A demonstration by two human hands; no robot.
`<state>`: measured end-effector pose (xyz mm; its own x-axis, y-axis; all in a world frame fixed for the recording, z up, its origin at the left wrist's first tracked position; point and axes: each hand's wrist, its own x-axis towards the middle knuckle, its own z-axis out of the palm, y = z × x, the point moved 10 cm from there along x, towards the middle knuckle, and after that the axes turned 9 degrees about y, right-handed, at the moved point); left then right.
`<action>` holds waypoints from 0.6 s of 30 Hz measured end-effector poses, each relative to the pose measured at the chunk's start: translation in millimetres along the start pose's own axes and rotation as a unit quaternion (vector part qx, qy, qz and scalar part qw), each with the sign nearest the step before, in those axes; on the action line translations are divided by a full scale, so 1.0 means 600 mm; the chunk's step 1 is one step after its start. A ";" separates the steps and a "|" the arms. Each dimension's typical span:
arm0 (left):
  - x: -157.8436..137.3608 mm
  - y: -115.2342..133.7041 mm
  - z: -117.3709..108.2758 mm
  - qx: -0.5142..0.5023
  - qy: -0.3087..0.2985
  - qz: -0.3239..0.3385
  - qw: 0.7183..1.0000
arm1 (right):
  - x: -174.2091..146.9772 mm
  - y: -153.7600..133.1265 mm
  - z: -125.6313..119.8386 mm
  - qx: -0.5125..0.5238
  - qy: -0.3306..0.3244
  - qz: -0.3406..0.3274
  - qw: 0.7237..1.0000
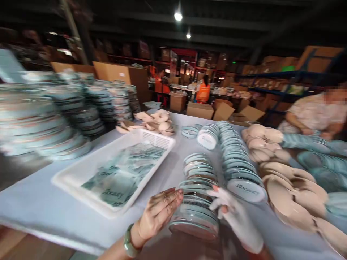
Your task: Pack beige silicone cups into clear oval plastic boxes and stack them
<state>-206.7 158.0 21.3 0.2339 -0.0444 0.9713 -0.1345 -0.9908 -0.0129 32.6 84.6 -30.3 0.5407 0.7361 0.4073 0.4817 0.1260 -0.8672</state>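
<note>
A row of round, flat, light-blue-edged clear cases (199, 202) stands on edge on the table in front of me. My left hand (161, 209), bare with a green bangle at the wrist, lies along the row's left side with its fingers stretched out together. At the right side is my right hand (230, 213), in a white glove with some fingertips showing, its fingers apart and slightly bent. Motion smears it, and I cannot tell whether it touches the cases. Beside it runs a longer row of similar cases (238, 162), with dark lettering on the front one.
A white plastic tray (84, 196) holds printed packets (114, 187). Beige bra cups (298, 202) lie at right, more (159, 121) behind the tray. Tall stacks of cases (40, 122) stand left. A person (311, 112) works at right. Cardboard boxes (200, 110) stand beyond the table.
</note>
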 end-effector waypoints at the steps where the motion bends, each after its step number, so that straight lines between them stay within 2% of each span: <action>1: 0.004 0.005 0.014 -0.024 0.022 -0.004 0.999 | -0.012 0.003 0.005 0.019 -0.015 0.012 1.000; 4: 0.010 0.020 0.047 -0.088 0.036 -0.025 0.995 | -0.034 0.018 0.024 0.132 -0.031 0.081 0.987; 6: 0.008 0.024 0.061 -0.106 0.025 -0.046 0.993 | -0.035 0.026 0.004 0.183 0.034 0.108 0.977; 7: 0.005 0.020 0.064 -0.105 0.022 -0.071 0.992 | -0.034 0.027 -0.022 0.174 0.092 0.105 0.975; 9: -0.011 -0.009 0.073 -0.081 0.002 -0.162 0.983 | -0.031 0.022 -0.088 0.102 0.213 0.077 0.969; 11: -0.035 -0.040 0.086 -0.047 -0.048 -0.244 0.967 | -0.030 0.023 -0.147 0.049 0.302 0.061 0.950; 12: -0.046 -0.047 0.095 -0.033 -0.084 -0.259 0.962 | -0.028 0.031 -0.169 0.040 0.328 0.061 0.942; 14: -0.061 -0.047 0.118 -0.012 -0.161 -0.239 0.958 | -0.022 0.058 -0.196 0.052 0.351 0.068 0.933; 18: -0.078 -0.020 0.165 0.027 -0.261 -0.149 0.953 | -0.021 0.122 -0.208 0.103 0.367 0.068 0.922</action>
<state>-120.9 159.4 -47.3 0.7033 0.1968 0.6831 0.0595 -0.9738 0.2193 147.1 1.8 -63.1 0.9443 0.1147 0.3085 0.2742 0.2446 -0.9301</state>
